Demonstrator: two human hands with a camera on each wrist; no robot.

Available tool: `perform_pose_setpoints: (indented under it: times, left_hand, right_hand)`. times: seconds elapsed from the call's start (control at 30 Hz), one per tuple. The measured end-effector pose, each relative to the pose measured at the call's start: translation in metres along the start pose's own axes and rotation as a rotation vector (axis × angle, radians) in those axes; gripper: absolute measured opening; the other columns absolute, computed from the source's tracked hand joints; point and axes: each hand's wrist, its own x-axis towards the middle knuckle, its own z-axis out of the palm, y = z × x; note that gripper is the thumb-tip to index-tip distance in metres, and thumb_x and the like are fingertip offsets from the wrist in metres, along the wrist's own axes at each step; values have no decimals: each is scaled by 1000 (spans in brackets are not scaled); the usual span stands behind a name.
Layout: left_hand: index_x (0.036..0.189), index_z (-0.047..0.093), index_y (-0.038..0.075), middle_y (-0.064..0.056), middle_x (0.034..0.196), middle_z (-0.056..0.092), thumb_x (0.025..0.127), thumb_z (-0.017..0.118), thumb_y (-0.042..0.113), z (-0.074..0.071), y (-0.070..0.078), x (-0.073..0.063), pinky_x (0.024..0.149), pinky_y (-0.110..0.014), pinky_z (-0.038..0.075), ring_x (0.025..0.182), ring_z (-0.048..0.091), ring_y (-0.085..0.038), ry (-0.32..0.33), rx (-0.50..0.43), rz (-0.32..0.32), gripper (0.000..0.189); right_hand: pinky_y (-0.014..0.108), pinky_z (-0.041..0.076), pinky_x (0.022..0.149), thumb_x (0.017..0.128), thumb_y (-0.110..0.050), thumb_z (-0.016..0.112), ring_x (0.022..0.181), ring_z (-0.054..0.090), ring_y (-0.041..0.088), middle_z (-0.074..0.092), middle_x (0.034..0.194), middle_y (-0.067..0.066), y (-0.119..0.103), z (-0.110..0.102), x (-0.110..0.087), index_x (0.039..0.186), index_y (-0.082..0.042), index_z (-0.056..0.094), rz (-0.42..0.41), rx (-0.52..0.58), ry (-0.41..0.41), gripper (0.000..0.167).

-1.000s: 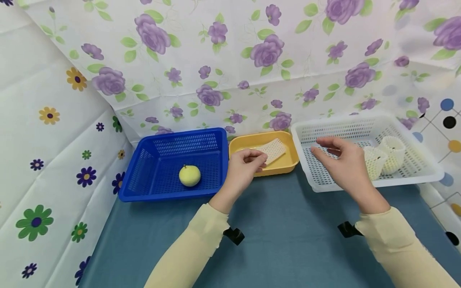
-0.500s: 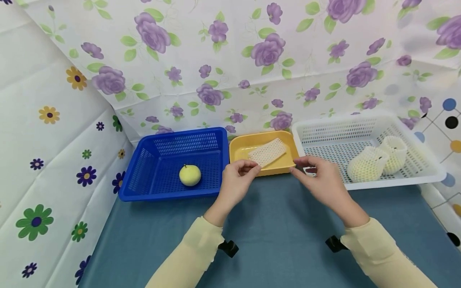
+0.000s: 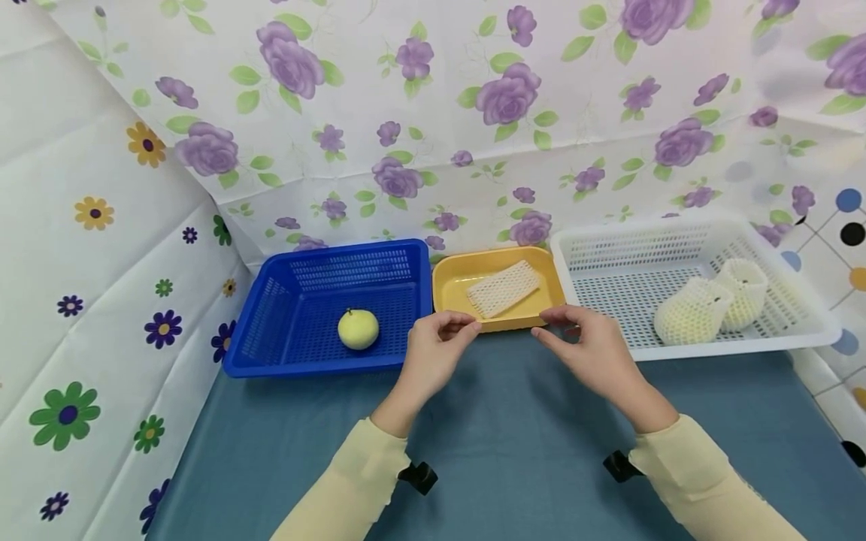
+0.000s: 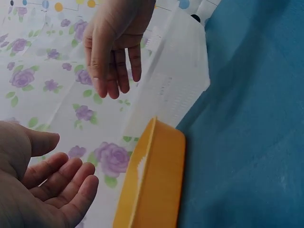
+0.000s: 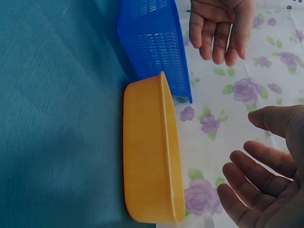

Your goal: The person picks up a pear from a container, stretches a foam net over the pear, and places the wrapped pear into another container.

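My left hand [image 3: 435,353] hovers in front of the yellow tray [image 3: 497,324], its fingers loosely bent and holding nothing. Facing it, my right hand [image 3: 588,347] is held over the tray's front right corner, thumb and fingers apart and bare. Both wrist views show the palms above the tray's side with a gap of air. Inside the tray lies a flat white foam fruit net [image 3: 504,288]. A yellow-green pear [image 3: 358,330] sits in the blue basket [image 3: 325,370] to the left. Two pears in foam nets [image 3: 691,311] rest in the white basket [image 3: 737,344] on the right.
The three containers stand in a row at the back of the blue-green table [image 3: 514,451], against a flowered wall sheet [image 3: 433,113]. A flower-print sheet [image 3: 122,300] hangs along the left side.
My right hand has come left from over the white basket to the tray's front right. My left hand has drawn back slightly toward me, uncovering the foam net. Both hands remain without anything held.
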Motion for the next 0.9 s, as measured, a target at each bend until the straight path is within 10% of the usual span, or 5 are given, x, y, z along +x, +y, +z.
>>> perform_pose_setpoints:
  times: [0.5, 0.9]
  left_hand:
    - [102, 68, 1, -18, 93, 70, 90, 64, 20, -85, 35, -7, 75, -35, 57, 83, 68, -28, 184, -45, 12, 23]
    - [104, 70, 11, -14, 101, 69, 87, 64, 36, -161, -18, -5, 75, -24, 56, 88, 68, -20, 473, -62, -66, 31]
  right_hand:
    - [39, 52, 88, 82, -51, 65, 103, 61, 16, 65, 114, -3, -41, 12, 27, 115, -24, 63, -60, 81, 3, 43]
    - [37, 49, 93, 85, -42, 66, 110, 59, 15, 64, 118, -1, -72, 40, 55, 119, -18, 62, -175, 99, 11, 42]
